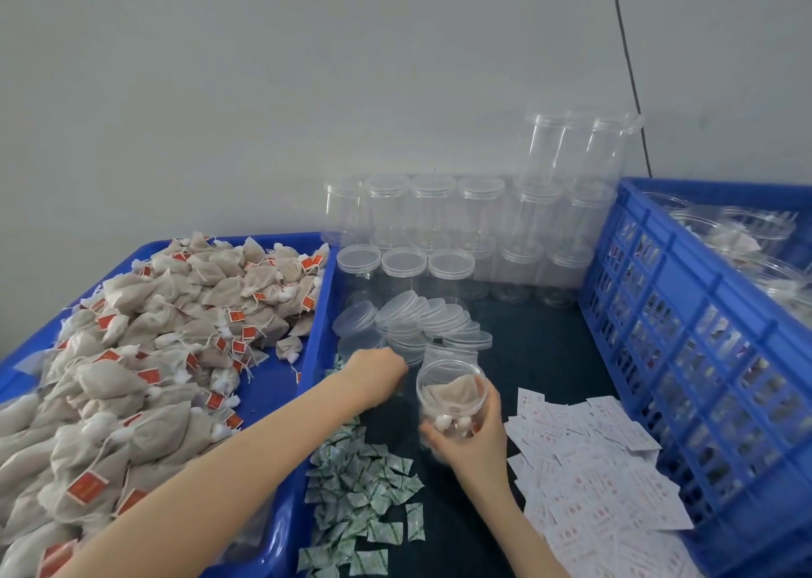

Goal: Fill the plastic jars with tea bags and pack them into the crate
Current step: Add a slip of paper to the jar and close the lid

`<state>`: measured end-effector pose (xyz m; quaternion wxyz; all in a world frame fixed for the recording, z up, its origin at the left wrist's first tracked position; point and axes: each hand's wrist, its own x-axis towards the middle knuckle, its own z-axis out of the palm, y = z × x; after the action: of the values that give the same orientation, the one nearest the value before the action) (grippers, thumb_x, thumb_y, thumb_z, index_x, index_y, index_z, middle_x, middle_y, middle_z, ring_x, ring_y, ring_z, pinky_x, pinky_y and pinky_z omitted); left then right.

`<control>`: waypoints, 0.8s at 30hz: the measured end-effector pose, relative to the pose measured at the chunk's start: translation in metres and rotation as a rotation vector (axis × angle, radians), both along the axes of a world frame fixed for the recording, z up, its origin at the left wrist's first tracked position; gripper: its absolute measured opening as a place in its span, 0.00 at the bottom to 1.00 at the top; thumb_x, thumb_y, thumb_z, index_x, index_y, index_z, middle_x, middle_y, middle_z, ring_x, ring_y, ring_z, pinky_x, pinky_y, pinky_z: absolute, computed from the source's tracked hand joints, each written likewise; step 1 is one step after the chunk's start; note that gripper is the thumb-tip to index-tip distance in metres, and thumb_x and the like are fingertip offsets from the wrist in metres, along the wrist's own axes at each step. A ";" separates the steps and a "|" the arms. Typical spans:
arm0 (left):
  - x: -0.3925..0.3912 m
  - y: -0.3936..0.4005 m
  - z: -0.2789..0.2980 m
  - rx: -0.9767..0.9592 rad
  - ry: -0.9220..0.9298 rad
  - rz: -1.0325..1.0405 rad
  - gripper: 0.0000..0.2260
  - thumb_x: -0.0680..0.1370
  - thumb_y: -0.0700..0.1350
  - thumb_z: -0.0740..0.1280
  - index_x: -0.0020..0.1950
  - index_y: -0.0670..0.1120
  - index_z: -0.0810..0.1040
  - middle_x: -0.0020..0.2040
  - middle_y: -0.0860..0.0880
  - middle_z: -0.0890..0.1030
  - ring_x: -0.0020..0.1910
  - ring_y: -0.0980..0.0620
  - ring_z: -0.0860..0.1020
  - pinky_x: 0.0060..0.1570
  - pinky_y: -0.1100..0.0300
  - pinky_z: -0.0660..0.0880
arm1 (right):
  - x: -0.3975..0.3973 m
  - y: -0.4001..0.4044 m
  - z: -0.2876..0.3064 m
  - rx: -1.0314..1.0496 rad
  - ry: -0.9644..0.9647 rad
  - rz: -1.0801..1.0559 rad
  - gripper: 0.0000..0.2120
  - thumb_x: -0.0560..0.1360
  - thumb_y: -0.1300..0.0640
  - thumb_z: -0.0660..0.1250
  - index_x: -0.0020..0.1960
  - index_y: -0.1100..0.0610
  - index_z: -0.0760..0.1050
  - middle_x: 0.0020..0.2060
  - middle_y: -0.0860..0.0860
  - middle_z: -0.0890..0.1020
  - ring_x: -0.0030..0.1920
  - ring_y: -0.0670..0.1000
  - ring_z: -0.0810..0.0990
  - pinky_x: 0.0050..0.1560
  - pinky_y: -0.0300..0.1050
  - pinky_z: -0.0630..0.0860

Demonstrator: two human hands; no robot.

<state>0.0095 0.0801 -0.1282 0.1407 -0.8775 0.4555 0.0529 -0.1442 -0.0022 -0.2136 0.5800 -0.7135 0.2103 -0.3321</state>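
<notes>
On the dark table (540, 349), between a blue tray (281, 401) at left and a blue crate (685, 313) at right, the right hand (472, 432) grips one open jar (450, 395) from below and behind, fingers curled round its lower wall; the jar tilts toward the camera and holds several tea bags. The left hand (378, 371) reaches across the tray's rim toward a heap of clear lids (422, 318), knuckles up and fingers bent downward; whether it pinches anything cannot be told. Both forearms are bare and enter from the lower edge. Tea bags (145, 357) with orange tags lie piled in the tray, too many to count. Empty jars (439, 230) stand against the wall in roughly two rows, with two more stacked on top at right; about fifteen show, the clear walls blurring the count. Filled jars (755, 234) sit in the crate, at least four visible. Small green-printed sachets (364, 494) lie scattered beside the tray, and white slips (593, 459) with red print are spread beside the crate; neither can be counted.
</notes>
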 end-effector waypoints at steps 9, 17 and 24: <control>-0.025 -0.007 0.069 -0.769 0.602 -0.009 0.07 0.73 0.44 0.73 0.40 0.53 0.76 0.36 0.58 0.83 0.38 0.65 0.80 0.41 0.72 0.74 | -0.001 -0.001 -0.010 -0.016 -0.033 0.035 0.44 0.55 0.50 0.82 0.64 0.30 0.64 0.58 0.34 0.77 0.60 0.38 0.77 0.54 0.27 0.72; -0.042 -0.029 0.057 -0.314 0.275 -0.180 0.06 0.75 0.45 0.68 0.49 0.53 0.83 0.47 0.56 0.83 0.45 0.57 0.78 0.43 0.62 0.74 | -0.001 -0.002 -0.012 0.040 -0.036 0.081 0.46 0.56 0.52 0.82 0.66 0.30 0.63 0.59 0.34 0.77 0.61 0.40 0.78 0.56 0.34 0.77; -0.075 -0.076 0.055 -0.359 0.188 -0.279 0.09 0.78 0.43 0.64 0.54 0.52 0.81 0.51 0.53 0.82 0.51 0.51 0.78 0.44 0.58 0.74 | -0.003 -0.002 -0.005 0.122 -0.020 0.115 0.42 0.56 0.49 0.80 0.65 0.39 0.65 0.56 0.38 0.78 0.57 0.35 0.77 0.52 0.30 0.75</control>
<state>-0.0651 0.0040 -0.0737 -0.0545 -0.8082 0.5855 0.0324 -0.1469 -0.0042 -0.2184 0.6427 -0.6843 0.1831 -0.2919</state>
